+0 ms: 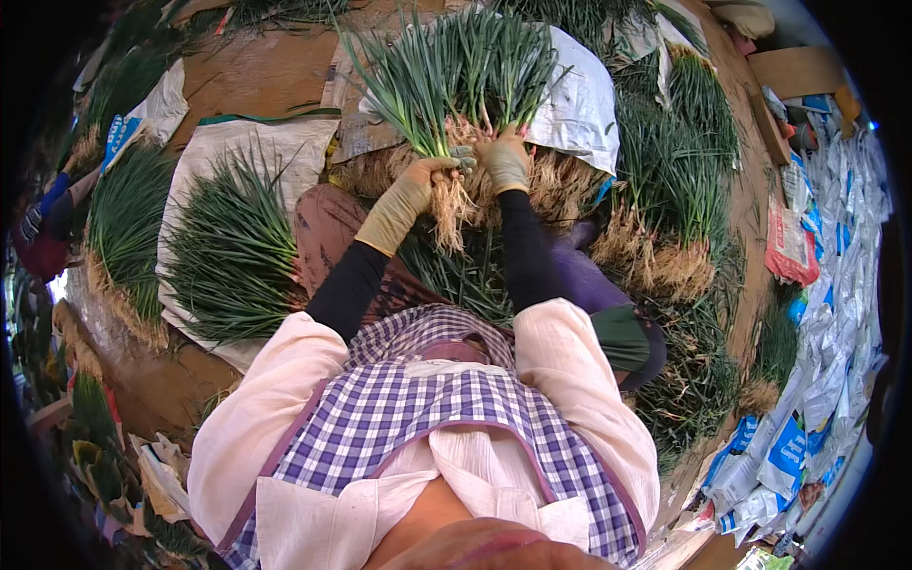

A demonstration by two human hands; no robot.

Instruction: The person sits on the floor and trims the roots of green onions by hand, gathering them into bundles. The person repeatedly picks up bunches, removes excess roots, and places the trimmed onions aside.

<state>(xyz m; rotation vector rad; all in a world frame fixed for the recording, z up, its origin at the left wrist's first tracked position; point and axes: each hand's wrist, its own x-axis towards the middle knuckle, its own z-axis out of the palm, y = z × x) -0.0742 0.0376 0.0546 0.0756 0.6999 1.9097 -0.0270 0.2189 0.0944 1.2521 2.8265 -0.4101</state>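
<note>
My left hand (449,165), in a pale yellow work glove with a greyish fingertip area, grips a small bunch of scallions (410,107) by the lower stems. Their pale roots (450,214) hang below the fist. Close to its right, my gloved right hand (504,158) touches the stem bases of more upright scallions (509,71); its fingers are partly hidden among them, so its grip is unclear. These plants rest on a heap of rooted scallions (570,178), which is partly covered by a white woven sack (581,100).
A scallion bundle (228,249) lies on a pale sack (313,146) to my left. More bundles (670,178) stand on the right, above loose leaves (684,370). Plastic packaging (833,320) lines the far right. Another person (46,235) is at the left edge.
</note>
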